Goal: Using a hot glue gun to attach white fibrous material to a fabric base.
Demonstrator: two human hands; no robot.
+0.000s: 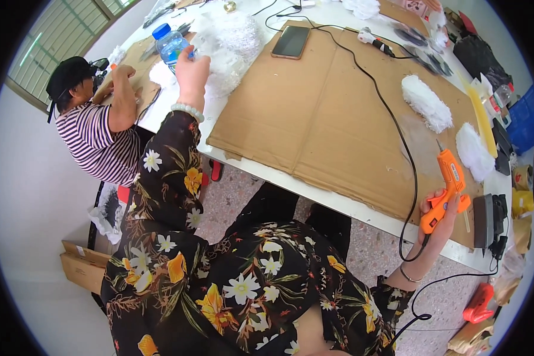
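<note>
My right hand [439,210] is wrapped round the handle of an orange hot glue gun [451,172]. The gun's nozzle points up and away over the right side of a brown cardboard sheet [267,127]. My left hand [193,76] is raised at the left, its fingers bent together in a pinch; whether anything small is between them cannot be made out. Right beside those fingers stands a clear plastic bottle [170,45] with a blue cap. Two white fluffy pieces, one on the cardboard [427,104] and another fluffy piece [474,152] at its right edge, lie near the gun.
A phone [291,42] rests on the cardboard's far part. A black cable [391,107] runs across it toward the gun. White fluffy material [228,35] is heaped beyond my left hand. At the left, a co-worker [98,118] sits at the table. A grey box-shaped device [486,221] is at the right edge.
</note>
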